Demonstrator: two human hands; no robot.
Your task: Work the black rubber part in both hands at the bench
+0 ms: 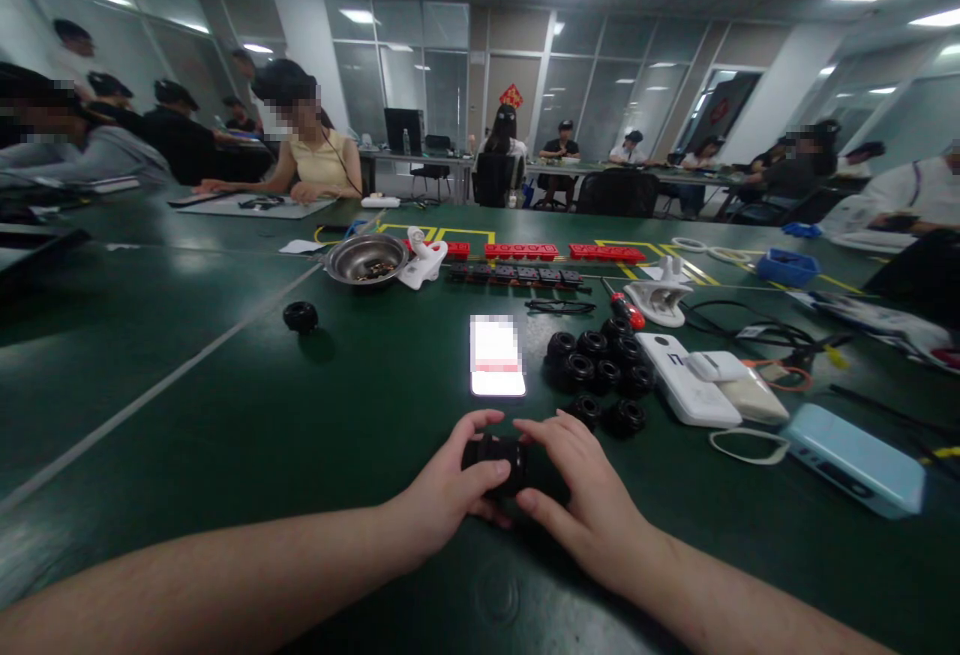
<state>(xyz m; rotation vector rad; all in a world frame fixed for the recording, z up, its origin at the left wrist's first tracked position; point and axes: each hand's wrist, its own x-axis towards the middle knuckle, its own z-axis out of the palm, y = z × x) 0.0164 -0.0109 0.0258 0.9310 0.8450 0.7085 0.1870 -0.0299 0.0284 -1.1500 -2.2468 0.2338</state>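
Both my hands meet on one small black round part (501, 457) just above the green table near its front edge. My left hand (448, 490) pinches its left side with thumb and fingers. My right hand (581, 490) curls over its right side, fingers closed on it. Just beyond lies a cluster of several similar black round parts (600, 360). A lit phone (496, 357) lies face up ahead of my hands. One more black part (301, 316) sits alone to the left.
A metal bowl (367, 259), white clamps (425, 262), red strips (520, 251), a red-handled screwdriver (624, 308), white power banks (686, 377) and a light-blue box (855, 459) with cables lie on the green table (225, 415). Other people sit around the far and side edges.
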